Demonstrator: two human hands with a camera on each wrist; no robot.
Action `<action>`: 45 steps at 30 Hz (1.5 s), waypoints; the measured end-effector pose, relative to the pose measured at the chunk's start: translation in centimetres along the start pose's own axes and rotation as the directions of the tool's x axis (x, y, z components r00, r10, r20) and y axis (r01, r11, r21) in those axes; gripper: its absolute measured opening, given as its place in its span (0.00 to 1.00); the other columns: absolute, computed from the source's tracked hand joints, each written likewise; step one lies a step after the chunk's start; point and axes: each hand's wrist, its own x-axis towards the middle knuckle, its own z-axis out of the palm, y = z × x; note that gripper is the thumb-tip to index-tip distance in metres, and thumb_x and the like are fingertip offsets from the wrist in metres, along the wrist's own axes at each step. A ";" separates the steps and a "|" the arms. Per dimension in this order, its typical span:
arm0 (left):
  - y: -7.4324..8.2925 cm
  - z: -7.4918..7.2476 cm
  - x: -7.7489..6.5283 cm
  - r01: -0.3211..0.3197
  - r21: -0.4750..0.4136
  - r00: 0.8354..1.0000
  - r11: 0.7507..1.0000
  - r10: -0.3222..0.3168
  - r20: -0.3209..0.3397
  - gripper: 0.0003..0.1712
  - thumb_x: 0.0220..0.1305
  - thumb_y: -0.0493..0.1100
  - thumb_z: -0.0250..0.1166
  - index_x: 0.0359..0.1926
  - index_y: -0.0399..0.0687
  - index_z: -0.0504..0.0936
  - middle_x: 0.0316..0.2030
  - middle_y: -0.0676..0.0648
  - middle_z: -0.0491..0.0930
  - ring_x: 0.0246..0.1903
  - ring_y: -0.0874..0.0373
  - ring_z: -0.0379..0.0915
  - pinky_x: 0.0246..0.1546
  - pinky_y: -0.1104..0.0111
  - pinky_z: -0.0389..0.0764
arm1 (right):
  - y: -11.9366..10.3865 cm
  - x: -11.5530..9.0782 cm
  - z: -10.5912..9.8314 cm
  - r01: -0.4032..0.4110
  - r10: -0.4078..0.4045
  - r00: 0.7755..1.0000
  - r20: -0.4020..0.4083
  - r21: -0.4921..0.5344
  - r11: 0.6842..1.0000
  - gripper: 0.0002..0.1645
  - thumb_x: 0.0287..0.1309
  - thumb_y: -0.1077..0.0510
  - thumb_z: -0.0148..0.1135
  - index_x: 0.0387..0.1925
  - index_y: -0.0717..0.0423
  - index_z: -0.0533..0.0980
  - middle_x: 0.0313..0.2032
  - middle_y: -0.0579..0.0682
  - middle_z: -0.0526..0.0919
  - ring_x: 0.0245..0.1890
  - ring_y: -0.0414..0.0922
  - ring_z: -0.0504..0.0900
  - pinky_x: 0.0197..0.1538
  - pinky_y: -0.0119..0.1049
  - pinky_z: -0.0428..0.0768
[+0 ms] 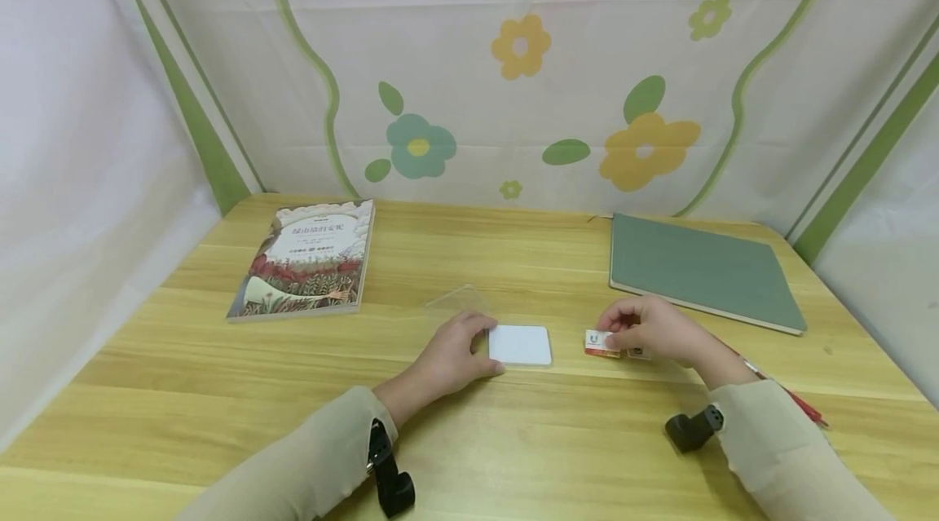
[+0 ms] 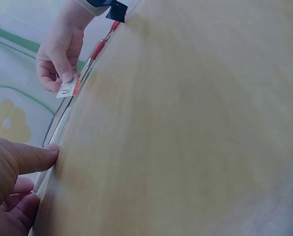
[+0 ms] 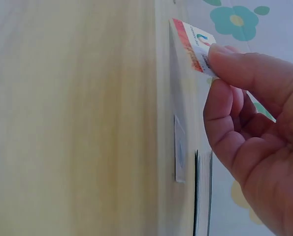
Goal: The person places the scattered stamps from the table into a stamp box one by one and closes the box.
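My left hand (image 1: 455,354) grips the left end of a white rounded card (image 1: 519,345) lying flat on the table, thumb at its near edge and a finger at its far edge. A small printed card (image 1: 601,343), white with a red-orange band and a logo, is pinched by its edge between the thumb and finger of my right hand (image 1: 656,329). In the right wrist view that printed card (image 3: 193,46) is tilted. Partly hidden by the right hand, a small flat piece with a dark mark (image 1: 638,353) lies on the table.
Behind the left hand lies a clear plastic piece (image 1: 458,298). An illustrated book (image 1: 308,260) is at the far left, a green book (image 1: 704,268) at the far right. A red pen (image 1: 803,407) lies partly under the right forearm. A floral cloth (image 1: 469,97) hangs behind the table.
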 end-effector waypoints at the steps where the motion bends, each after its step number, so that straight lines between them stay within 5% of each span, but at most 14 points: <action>1: 0.0 0.0 0.0 0.000 0.000 1.000 1.000 0.000 0.000 0.34 0.47 0.43 0.74 0.55 0.36 0.74 0.55 0.41 0.71 0.46 0.53 0.69 0.48 0.60 0.73 | 0.0 0.0 0.0 0.001 -0.001 1.000 0.002 0.009 1.000 0.11 0.49 0.60 0.68 0.36 0.59 0.79 0.31 0.51 0.79 0.30 0.44 0.73 0.31 0.34 0.74; 20: -0.2 0.1 -0.4 -0.013 -0.009 1.000 1.000 0.013 -0.009 0.33 0.49 0.43 0.72 0.57 0.38 0.73 0.55 0.42 0.71 0.52 0.50 0.68 0.53 0.58 0.71 | -1.1 0.4 0.9 0.038 -0.041 0.999 0.032 0.105 0.994 0.14 0.50 0.58 0.67 0.39 0.60 0.79 0.32 0.52 0.76 0.32 0.43 0.72 0.32 0.34 0.74; 27: -0.3 0.2 -0.3 -0.008 -0.024 1.000 1.000 0.007 -0.017 0.34 0.48 0.43 0.73 0.57 0.39 0.73 0.55 0.43 0.71 0.42 0.55 0.68 0.45 0.63 0.73 | -1.5 1.0 1.4 0.066 -0.071 0.997 0.028 0.153 0.986 0.15 0.49 0.60 0.68 0.39 0.63 0.78 0.33 0.54 0.77 0.34 0.43 0.73 0.35 0.32 0.75; 45: -0.3 0.2 -0.3 -0.003 -0.014 1.000 1.000 0.003 -0.016 0.33 0.49 0.44 0.72 0.58 0.41 0.73 0.53 0.45 0.70 0.39 0.57 0.66 0.40 0.67 0.71 | -3.2 3.3 3.7 0.076 -0.084 0.996 0.039 0.176 0.981 0.13 0.48 0.60 0.68 0.38 0.60 0.79 0.34 0.51 0.78 0.36 0.46 0.73 0.38 0.33 0.74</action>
